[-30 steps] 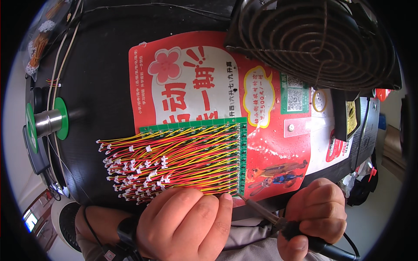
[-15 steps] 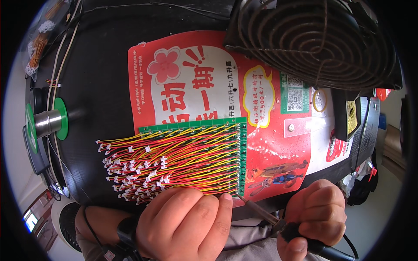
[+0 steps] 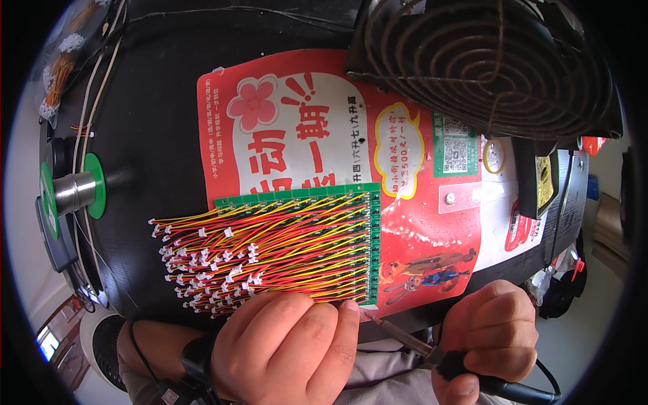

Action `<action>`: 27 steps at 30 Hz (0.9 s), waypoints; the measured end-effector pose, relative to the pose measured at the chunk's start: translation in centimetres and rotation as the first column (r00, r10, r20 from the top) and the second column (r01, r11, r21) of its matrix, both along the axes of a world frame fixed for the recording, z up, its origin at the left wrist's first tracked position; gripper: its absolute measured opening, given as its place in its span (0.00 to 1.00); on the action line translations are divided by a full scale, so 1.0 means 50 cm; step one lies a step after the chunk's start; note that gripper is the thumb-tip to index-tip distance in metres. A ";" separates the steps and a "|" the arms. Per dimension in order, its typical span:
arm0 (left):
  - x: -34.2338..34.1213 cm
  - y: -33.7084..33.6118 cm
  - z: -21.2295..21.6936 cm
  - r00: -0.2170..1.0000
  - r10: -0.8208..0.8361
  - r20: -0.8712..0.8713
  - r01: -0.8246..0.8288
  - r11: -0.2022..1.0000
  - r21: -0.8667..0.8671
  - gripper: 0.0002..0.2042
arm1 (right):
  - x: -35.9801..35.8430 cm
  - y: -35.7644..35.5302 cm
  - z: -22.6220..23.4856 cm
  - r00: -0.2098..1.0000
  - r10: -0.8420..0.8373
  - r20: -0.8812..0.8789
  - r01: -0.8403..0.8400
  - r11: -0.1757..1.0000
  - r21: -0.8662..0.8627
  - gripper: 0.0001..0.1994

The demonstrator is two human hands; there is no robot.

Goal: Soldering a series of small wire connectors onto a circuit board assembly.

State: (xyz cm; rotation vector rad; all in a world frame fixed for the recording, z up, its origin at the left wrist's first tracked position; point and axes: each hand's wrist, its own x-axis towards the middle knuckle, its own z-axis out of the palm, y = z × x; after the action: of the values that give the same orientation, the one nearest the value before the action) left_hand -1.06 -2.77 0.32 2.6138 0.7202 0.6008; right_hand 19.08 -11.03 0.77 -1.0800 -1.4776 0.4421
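Soldering the last corner of the wired board

Pressing down with the left hand (image 3: 287, 347), the person pins the near edge of the green circuit board (image 3: 368, 243), fingers spread flat over the lowest red and yellow wires (image 3: 283, 253) rather than closed around anything. The board lies on a red printed sheet (image 3: 432, 229), which covers part of the black bench top (image 3: 148, 135). From the board's right-hand strip the wires fan out to the left, each ending in a small white connector (image 3: 202, 270).

Just off the board's near right corner, the right hand (image 3: 489, 341) is wrapped tight round the dark handle of a soldering iron (image 3: 412, 341), and its tip sits at that corner, touching or all but touching; the view is too small to tell which. By my reading this is the soldering of a joint at the bottom end of the strip. The next move would call for a steady tip on a single pad, with the neighbouring wire left alone, and the left hand holding the board still.

Beyond the board, up and to the right, stands a black wire-guarded fan (image 3: 486, 61); to the board's left, a green spool on a metal spindle (image 3: 74, 192).
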 end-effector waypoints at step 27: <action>0.006 0.038 -0.003 0.988 -0.147 0.049 0.151 0.983 -0.106 0.11 | -0.026 -0.045 -0.033 0.874 -0.462 -0.150 0.468 0.884 0.007 0.14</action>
State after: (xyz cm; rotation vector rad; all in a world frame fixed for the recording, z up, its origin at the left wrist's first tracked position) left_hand -0.78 -0.87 0.19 2.5187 0.5234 0.5531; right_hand 17.81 -13.26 -0.88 -1.2952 -1.0453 0.1403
